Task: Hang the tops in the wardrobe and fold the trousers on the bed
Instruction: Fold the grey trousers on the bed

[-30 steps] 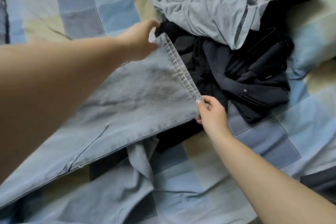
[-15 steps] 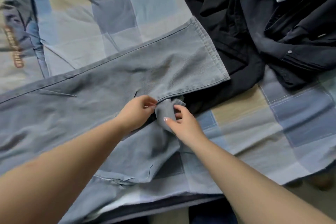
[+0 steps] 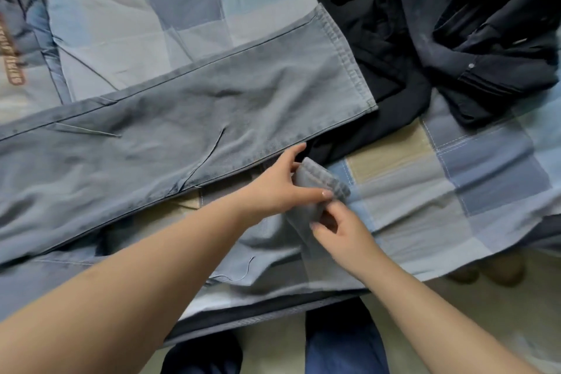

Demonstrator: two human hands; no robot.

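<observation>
Two hands on one item: your left hand [image 3: 280,184] and right hand [image 3: 340,226] both pinch the bunched hem [image 3: 323,181] of the lower leg of the jeans [image 3: 182,136], just right of frame centre, fingers curled round the cloth.

Location: jeans lie across the bed [image 3: 455,179] from the left edge to centre; upper leg flat, its cuff at upper centre overlapping the dark clothes [image 3: 455,55] at upper right.

Risks, judged:
- Lower leg is crumpled near the bed's front edge; pull too hard and it may slide off.
- Draw it out unevenly and the legs will not line up, so the fold comes out crooked.
- Cuff resting on the dark pile could drag those garments along.

Change from half a second ago: your hands have shifted right with the hem, lifting it clear of the upper leg's edge.
</observation>
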